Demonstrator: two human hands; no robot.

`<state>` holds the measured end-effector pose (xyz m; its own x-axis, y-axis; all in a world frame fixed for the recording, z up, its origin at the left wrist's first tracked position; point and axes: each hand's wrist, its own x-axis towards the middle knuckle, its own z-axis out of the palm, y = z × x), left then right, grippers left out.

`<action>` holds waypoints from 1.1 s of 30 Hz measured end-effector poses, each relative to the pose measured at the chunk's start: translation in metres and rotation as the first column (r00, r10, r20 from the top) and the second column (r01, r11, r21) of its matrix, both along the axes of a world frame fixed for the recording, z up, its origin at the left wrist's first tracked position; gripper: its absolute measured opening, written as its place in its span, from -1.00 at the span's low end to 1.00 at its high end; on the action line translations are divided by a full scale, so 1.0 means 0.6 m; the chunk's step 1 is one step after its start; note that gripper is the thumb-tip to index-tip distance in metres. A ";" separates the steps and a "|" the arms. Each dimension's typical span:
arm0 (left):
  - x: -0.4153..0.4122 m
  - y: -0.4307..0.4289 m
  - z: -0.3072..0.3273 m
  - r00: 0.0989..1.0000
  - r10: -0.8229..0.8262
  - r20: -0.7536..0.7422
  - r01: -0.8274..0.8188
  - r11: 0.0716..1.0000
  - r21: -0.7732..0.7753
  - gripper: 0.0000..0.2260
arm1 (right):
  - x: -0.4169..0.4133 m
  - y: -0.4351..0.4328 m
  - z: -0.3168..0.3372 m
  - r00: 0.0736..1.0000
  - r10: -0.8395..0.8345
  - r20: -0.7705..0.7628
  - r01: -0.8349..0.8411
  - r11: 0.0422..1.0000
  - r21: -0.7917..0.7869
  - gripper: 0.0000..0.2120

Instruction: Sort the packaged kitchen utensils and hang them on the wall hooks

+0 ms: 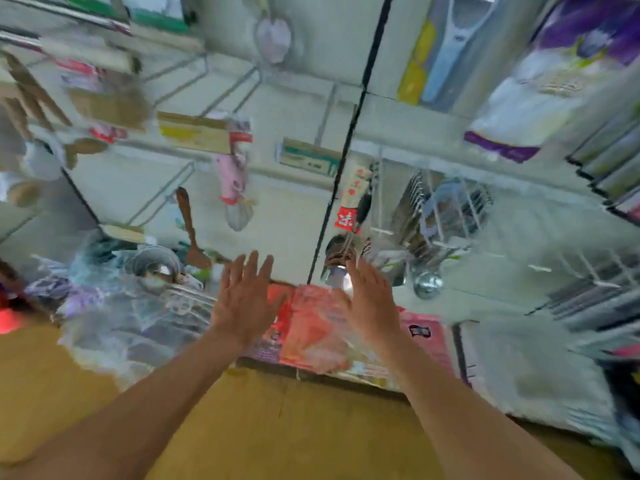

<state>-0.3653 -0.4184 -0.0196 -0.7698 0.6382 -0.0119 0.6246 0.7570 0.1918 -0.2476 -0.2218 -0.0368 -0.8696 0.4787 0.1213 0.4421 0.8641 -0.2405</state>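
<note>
Outspread left hand [242, 301], right hand [371, 303], red package [311, 329] between

Pink pack [231, 178]; brown spatula [189, 230]; red-and-white pack [350, 206]; silver ladle [427, 284]; yellow-and-blue pack [427, 64]; purple-and-white bag [540, 84]; red pack [311, 327]; white wall [294, 98].

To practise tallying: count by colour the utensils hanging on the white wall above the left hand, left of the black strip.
Pale lilac spoon: 1
Pink packaged utensil: 1
Brown wooden spatula: 1
Total: 3
Blurred packs far left not counted.
</note>
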 end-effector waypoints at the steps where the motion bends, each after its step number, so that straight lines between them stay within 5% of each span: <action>1: 0.021 0.039 -0.001 0.999 -0.040 0.009 0.040 0.999 0.000 -0.36 | 0.028 0.034 0.000 1.000 -0.029 0.007 0.029 1.000 0.003 -0.46; 5: 0.099 0.171 -0.016 0.982 -0.187 0.012 0.187 0.982 -0.024 -0.20 | 0.123 0.145 -0.005 0.988 -0.151 0.039 0.153 0.988 -0.035 -0.41; 13: 0.194 0.403 -0.046 0.915 -0.385 0.124 0.375 0.922 0.095 -0.43 | 0.187 0.306 -0.004 0.942 -0.311 -0.129 0.296 0.947 -0.124 -0.44; 20: 0.193 0.586 -0.062 0.886 -0.260 0.383 0.133 0.936 0.325 -0.60 | 0.141 0.417 -0.001 0.771 -0.506 -0.387 0.335 0.839 -0.429 -0.42; 24: 0.171 0.659 -0.070 0.740 -0.143 0.658 -0.098 0.944 0.316 -0.76 | 0.095 0.478 -0.009 0.715 -0.521 -0.466 0.253 0.814 -0.522 -0.40; 28: 0.149 0.715 -0.085 0.775 -0.185 0.604 -0.143 0.880 0.453 -0.71 | 0.080 0.504 -0.003 0.633 -0.529 -0.565 0.173 0.809 -0.562 -0.70; 33: 0.146 0.735 -0.094 0.622 -0.314 0.718 -0.212 0.814 0.540 -0.84 | 0.075 0.532 -0.003 0.670 -0.547 -0.501 0.175 0.773 -0.610 -0.85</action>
<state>-0.2777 0.0224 -0.0758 -0.6051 0.7671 -0.2130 0.0831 0.3270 0.9414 -0.2027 0.0976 -0.0385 -0.4117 0.8847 0.2185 0.2737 0.3487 -0.8964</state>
